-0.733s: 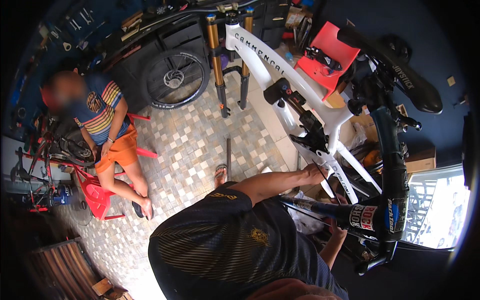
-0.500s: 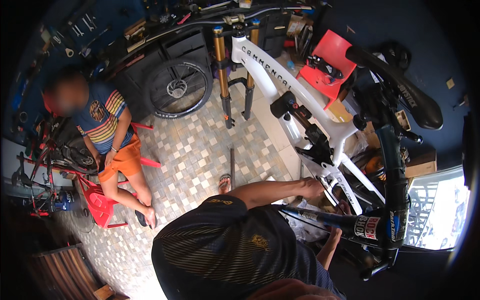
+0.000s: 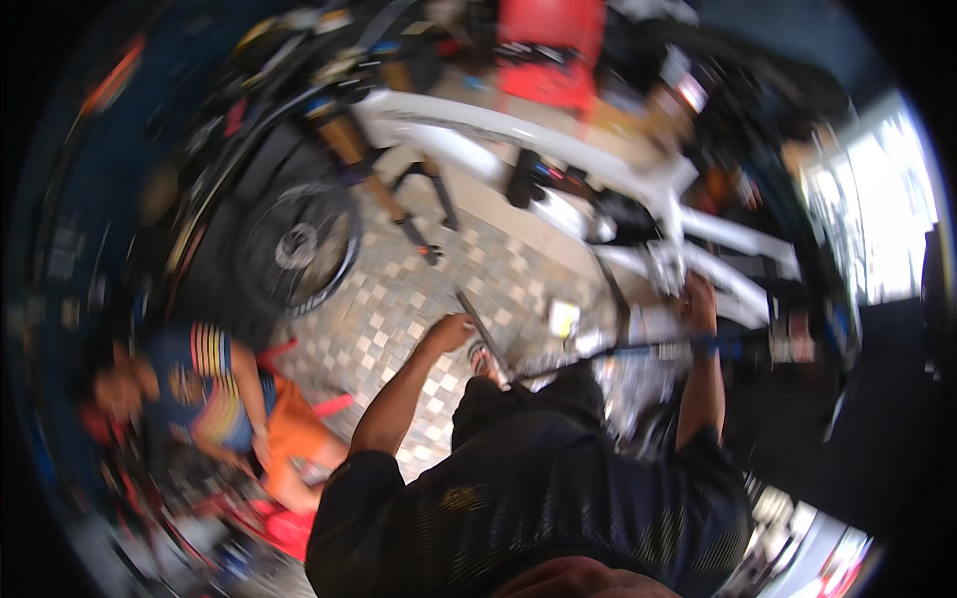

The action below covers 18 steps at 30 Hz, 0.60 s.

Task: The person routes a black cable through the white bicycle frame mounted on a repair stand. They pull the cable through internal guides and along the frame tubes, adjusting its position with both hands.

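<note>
The picture is smeared by motion. My left hand (image 3: pixel 454 330) is stretched forward over the checkered floor, its fingers curled beside the upper end of a thin dark rod (image 3: pixel 485 341); the blur hides whether it grips the rod. My right hand (image 3: pixel 699 299) is raised to the white bike frame (image 3: pixel 598 149), fingers wrapped on a frame tube near the crank. A dark and blue bar (image 3: pixel 648 348) runs crosswise below that hand, in front of my forearm.
A seated person in a striped shirt and orange shorts (image 3: pixel 214 394) is at the lower left. A loose wheel (image 3: pixel 294 244) and gold fork legs (image 3: pixel 349 145) stand at the upper left, a red stand (image 3: pixel 553 50) at the top, and a bright window (image 3: pixel 877 209) at the right.
The view has swung and blurred. My left hand has come off the white frame and now sits by the dark rod. My right hand has gone up to the frame.
</note>
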Tool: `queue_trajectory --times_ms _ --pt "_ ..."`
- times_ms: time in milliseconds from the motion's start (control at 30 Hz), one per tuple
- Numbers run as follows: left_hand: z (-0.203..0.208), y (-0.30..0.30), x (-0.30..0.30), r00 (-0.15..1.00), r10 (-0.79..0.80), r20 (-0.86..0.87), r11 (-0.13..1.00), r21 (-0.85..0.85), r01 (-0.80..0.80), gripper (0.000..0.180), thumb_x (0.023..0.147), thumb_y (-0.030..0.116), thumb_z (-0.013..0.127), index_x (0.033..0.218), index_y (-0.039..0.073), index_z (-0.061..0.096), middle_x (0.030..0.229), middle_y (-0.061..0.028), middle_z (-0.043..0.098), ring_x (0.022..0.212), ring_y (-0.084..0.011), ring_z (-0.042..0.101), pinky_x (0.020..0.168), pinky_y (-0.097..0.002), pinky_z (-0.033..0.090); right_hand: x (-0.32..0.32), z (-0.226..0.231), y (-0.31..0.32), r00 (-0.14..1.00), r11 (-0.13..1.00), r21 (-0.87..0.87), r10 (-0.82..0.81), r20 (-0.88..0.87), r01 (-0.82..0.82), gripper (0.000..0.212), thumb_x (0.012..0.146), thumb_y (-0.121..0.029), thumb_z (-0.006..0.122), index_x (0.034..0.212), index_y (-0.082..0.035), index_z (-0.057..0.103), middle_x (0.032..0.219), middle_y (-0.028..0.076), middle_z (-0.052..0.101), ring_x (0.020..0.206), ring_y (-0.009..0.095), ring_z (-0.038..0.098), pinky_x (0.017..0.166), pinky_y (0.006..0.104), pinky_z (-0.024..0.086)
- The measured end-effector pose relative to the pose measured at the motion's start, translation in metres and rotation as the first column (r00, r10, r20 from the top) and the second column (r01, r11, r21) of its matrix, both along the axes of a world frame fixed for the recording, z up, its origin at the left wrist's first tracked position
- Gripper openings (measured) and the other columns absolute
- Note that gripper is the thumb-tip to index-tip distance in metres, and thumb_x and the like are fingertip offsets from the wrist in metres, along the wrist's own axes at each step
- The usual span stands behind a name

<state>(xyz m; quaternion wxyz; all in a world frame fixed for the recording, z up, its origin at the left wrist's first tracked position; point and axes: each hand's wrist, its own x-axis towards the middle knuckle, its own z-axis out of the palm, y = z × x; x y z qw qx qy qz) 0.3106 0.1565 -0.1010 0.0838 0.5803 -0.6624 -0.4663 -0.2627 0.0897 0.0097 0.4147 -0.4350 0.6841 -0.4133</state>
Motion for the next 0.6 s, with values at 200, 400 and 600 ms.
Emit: queue_trajectory --times_ms 200,400,600 --pt "0.000 -0.049 0.005 0.929 -0.352 0.111 0.930 -0.068 0.360 0.032 0.087 0.026 0.070 0.112 0.005 0.068 0.090 -0.0178 0.072 0.083 -0.0297 0.069 0.077 -0.0390 0.054 -0.039 -0.027 0.109 0.968 0.949 -0.315 -0.050 -0.244 -0.030 0.032 0.090 -0.024 0.067 0.115 -0.004 0.062 0.105 0.007 0.062 0.084 0.018 0.063 0.072 0.0331 0.051" --pt "0.043 -0.046 -0.094 0.772 -0.635 0.027 0.769 -0.069 0.635 0.035 0.090 0.027 0.065 0.116 0.004 0.067 0.097 -0.0212 0.072 0.089 -0.0338 0.070 0.079 -0.0402 0.054 0.020 0.025 0.292 0.776 0.782 0.149 -0.621 0.112 0.605 0.039 0.093 -0.026 0.065 0.129 -0.009 0.061 0.096 0.002 0.068 0.076 0.010 0.061 0.065 0.0257 0.051" --pt "0.032 0.004 -0.137 0.739 -0.663 -0.118 0.724 0.149 0.674 0.032 0.090 0.018 0.067 0.119 0.003 0.066 0.095 -0.0169 0.072 0.083 -0.0216 0.069 0.074 -0.0338 0.053 0.077 -0.028 0.483 0.469 0.462 0.314 -0.881 0.058 0.829 0.034 0.095 -0.028 0.060 0.125 -0.012 0.065 0.102 0.005 0.068 0.079 0.011 0.061 0.063 0.0264 0.048"
